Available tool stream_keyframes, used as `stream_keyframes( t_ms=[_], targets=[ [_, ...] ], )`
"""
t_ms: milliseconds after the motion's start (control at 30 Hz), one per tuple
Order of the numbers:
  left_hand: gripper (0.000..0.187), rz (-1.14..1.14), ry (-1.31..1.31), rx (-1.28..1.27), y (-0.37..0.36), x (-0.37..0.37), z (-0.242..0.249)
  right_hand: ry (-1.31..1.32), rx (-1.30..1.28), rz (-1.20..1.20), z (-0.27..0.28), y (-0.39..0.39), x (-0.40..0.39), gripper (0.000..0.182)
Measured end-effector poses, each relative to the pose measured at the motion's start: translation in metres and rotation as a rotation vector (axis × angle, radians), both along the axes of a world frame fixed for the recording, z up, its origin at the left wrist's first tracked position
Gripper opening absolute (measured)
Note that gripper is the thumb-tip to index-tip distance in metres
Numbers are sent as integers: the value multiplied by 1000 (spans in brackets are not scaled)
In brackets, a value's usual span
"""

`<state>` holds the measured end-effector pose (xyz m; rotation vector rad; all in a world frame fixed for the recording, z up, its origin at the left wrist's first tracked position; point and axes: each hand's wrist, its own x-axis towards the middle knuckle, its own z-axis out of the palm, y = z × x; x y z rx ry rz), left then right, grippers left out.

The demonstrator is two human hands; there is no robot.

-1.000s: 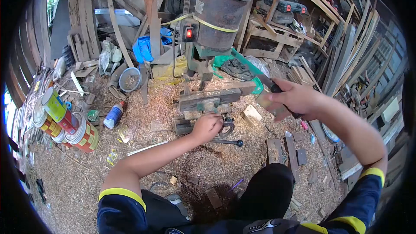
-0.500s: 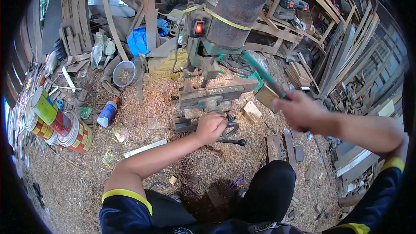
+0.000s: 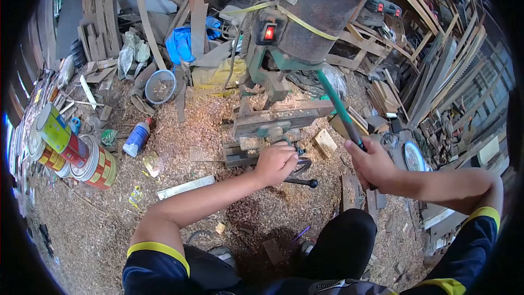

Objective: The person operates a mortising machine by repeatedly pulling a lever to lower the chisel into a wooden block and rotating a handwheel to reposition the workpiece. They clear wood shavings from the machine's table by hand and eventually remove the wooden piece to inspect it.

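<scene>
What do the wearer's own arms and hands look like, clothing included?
The left hand and right hand are bare, with no gloves, rings or watch visible. Short dark navy fabric sleeves end near the elbows, each edged with a bright yellow band. The forearms are uncovered.

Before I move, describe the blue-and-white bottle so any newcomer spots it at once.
Start at the big rusty cylindrical machine and look left to the round light-blue bucket. Just below it, the bottle lies on wood shavings. Its slim blue body and red cap distinguish it from the wide red-and-yellow cans farther left.
</scene>
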<state>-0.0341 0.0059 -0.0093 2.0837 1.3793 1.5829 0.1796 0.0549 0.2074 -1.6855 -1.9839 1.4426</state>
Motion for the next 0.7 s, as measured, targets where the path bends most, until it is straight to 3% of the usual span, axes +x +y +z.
stream_keyframes(
  t_ms=[167,367,700],
  targets=[
    [29,3,2,7,-1,1,3,150,69,28,-67,7,7,35],
    [31,18,-14,-34,-5,3,3,164,107,77,-74,7,11,34],
    [31,18,43,-24,-1,0,-2,13,11,57,8,2,5,37]
  ],
)
